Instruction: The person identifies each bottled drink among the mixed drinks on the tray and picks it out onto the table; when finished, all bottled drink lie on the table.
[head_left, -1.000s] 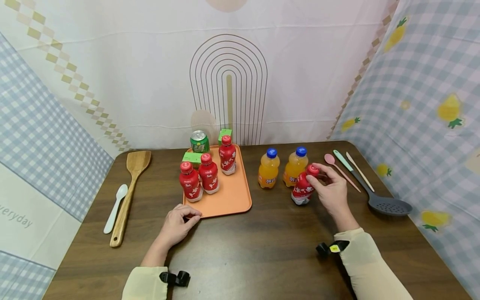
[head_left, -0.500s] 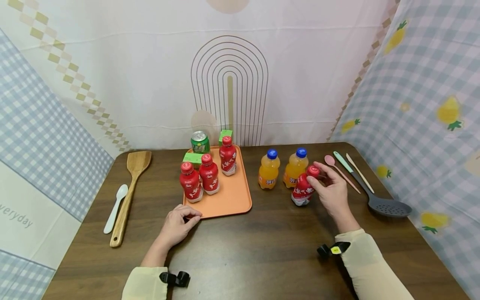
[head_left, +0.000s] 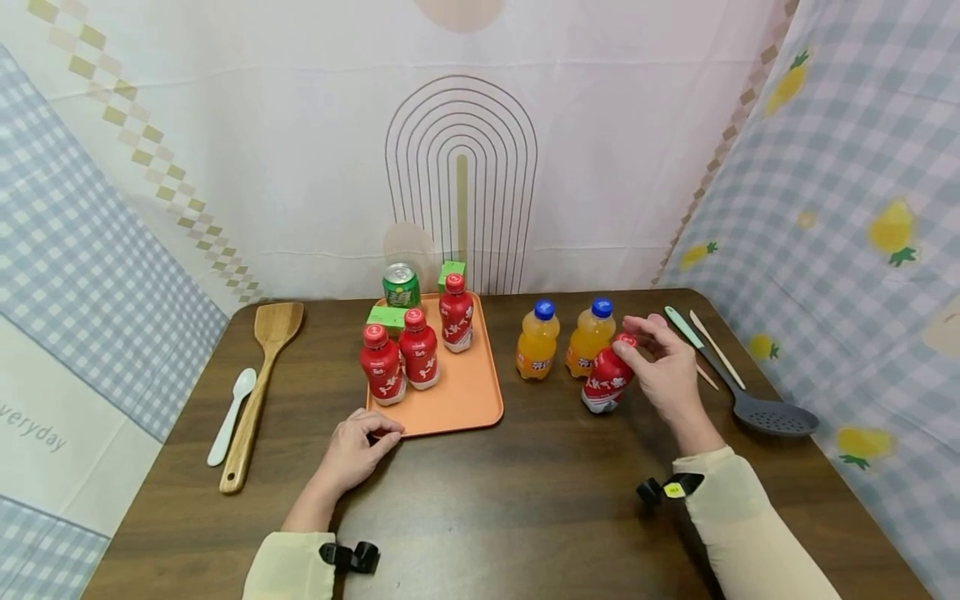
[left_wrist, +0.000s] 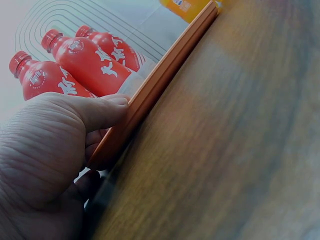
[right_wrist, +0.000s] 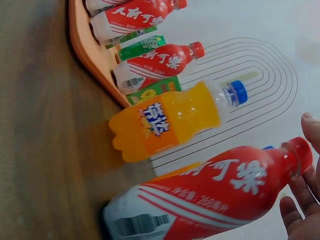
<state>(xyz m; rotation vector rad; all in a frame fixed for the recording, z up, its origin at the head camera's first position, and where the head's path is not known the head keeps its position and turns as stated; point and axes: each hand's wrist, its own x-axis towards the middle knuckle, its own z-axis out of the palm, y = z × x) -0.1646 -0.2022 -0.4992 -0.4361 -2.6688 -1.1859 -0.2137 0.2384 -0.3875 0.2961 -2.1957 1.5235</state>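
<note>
An orange tray (head_left: 450, 400) carries several red drink bottles (head_left: 417, 348). Green cartons (head_left: 387, 317) and a green can (head_left: 401, 285) are at its back. My left hand (head_left: 352, 450) pinches the tray's front left corner, with the thumb over the rim (left_wrist: 150, 95) in the left wrist view. Right of the tray, another red bottle (head_left: 606, 381) stands on the table, close in front of one of two orange soda bottles (head_left: 537, 342). Around its cap, my right hand (head_left: 666, 375) has its thumb and fingers spread loosely; the right wrist view shows the thumb (right_wrist: 312, 131) apart from the cap.
A wooden spatula (head_left: 258, 400) and a white spoon (head_left: 231, 417) lie on the left of the table. A grey slotted turner (head_left: 772, 416), a cream-coloured stick (head_left: 717, 350) and a partly hidden pink spoon (head_left: 707, 377) lie on the right. Cloth hangs behind and on both sides.
My right fingers have spread and lifted slightly from the red bottle's cap, now covering most of the pink spoon's head. The bottle stays in place. My left hand has not moved.
</note>
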